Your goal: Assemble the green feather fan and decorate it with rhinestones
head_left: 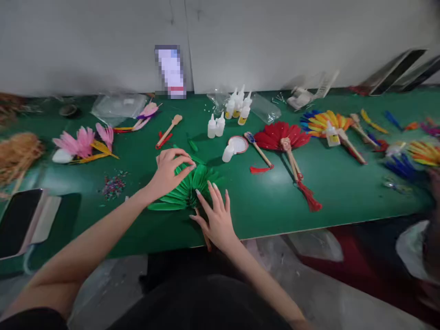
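Note:
A green feather fan (172,200) with a wooden handle lies spread on the table near its front edge. Over its upper left feathers is my left hand (172,169), thumb and fingertips pinched together; whether a feather is between them is too small to make out. My right hand (218,215) rests at the fan's base with its fingers spread, the fingertips on the feather roots and the thumb near the handle. A loose green feather (193,145) lies just beyond the fan. Beside it stands a small white bottle (227,153), close to a round white lid (238,145).
Several glue bottles (237,107) stand at the back. A red feather fan (283,137) and a yellow-blue fan (326,123) lie right. Pink feathers (80,142), coloured chips (114,185) and a phone (22,220) lie left. Another person's arm (433,183) shows at far right.

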A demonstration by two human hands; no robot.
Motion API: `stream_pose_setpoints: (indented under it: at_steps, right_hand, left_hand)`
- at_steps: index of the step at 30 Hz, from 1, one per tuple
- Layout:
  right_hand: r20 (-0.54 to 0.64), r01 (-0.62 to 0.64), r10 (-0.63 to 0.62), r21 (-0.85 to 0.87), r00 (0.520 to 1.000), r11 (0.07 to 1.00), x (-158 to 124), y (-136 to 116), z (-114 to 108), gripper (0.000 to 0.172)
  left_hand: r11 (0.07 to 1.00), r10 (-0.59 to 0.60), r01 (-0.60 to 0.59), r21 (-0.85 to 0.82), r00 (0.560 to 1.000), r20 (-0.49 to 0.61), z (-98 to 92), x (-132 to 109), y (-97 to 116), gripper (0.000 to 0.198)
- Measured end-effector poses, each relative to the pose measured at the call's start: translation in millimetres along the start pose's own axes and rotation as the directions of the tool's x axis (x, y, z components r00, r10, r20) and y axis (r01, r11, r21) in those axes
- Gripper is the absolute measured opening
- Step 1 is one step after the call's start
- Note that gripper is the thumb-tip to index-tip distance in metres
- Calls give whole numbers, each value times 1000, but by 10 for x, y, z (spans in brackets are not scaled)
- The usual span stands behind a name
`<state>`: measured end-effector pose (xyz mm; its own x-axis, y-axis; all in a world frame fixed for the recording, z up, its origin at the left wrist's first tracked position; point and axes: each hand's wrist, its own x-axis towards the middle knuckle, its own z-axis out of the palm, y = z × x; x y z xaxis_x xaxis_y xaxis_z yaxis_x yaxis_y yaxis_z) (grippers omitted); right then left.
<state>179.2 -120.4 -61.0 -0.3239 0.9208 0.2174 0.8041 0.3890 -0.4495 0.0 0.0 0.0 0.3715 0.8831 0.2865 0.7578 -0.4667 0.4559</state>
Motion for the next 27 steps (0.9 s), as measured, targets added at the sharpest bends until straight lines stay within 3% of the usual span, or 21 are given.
stream_pose_setpoints:
  at_steps: [10, 19, 27]
  right_hand:
    - [15, 28, -27, -50, 1000, 998, -20, -31, -16, 58]
    - [40, 40, -37, -77, 999, 996, -31, -38, 5, 58]
    - [37, 42, -39, -95, 999, 995, -35, -37, 16, 57]
  left_hand:
    - [997, -63, 69, 31, 987, -145, -231, -327, -21, 14]
    - [992, -22, 23, 127, 1000, -4, -33, -812, 152, 30]
    - [988, -97, 94, 119, 995, 18, 24, -951, 78, 31]
